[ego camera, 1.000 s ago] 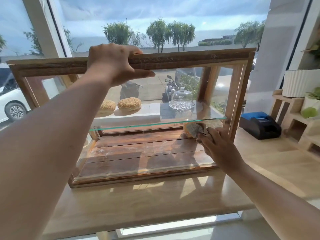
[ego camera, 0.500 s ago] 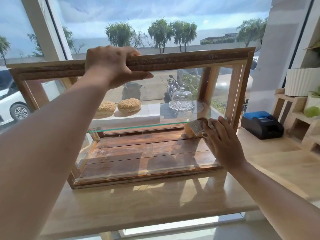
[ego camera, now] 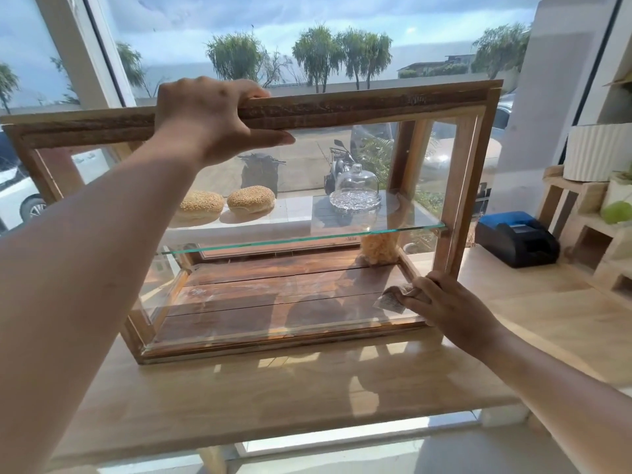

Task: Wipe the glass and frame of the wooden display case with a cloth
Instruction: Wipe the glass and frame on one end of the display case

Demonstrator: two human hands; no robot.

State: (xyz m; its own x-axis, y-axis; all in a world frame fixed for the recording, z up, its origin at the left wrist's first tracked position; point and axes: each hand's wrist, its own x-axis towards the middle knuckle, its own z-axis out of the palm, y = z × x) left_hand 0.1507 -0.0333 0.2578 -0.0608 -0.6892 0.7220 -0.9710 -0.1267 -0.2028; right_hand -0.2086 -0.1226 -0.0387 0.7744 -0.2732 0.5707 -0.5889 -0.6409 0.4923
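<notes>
A broad window fills the back of the room, with trees and a parked white car (ego camera: 17,196) outside, and below it runs a pale wooden counter (ego camera: 239,398). On that counter, square in front of the person, stands the wooden display case (ego camera: 473,186).

At the left, the left hand (ego camera: 212,121) grips the top rail (ego camera: 359,104), fingers curled over the back of it and thumb laid straight along the front, steadying the case. Behind the glass sit two seeded buns (ego camera: 225,203) and, further right, a small glass dome (ego camera: 355,189) at the level of the glass shelf (ego camera: 307,236).

Down at the lower right corner of the front pane, the right hand (ego camera: 448,309) presses a bunched cloth (ego camera: 391,299) against the glass just beside the right post, fingers curled together over it.

I'd judge the job midway at best. Pale smears show on the floor boards (ego camera: 266,292), and I can't tell which panes are clean. The side glass, the left post and the rail under the gripping hand likely remain. That hand would have to shift before the rail gets wiped.

Right of the case, well apart, sit a black and blue printer (ego camera: 516,237) and a white ribbed pot (ego camera: 598,152) on wooden crates (ego camera: 578,200); neither blocks the wiping.
</notes>
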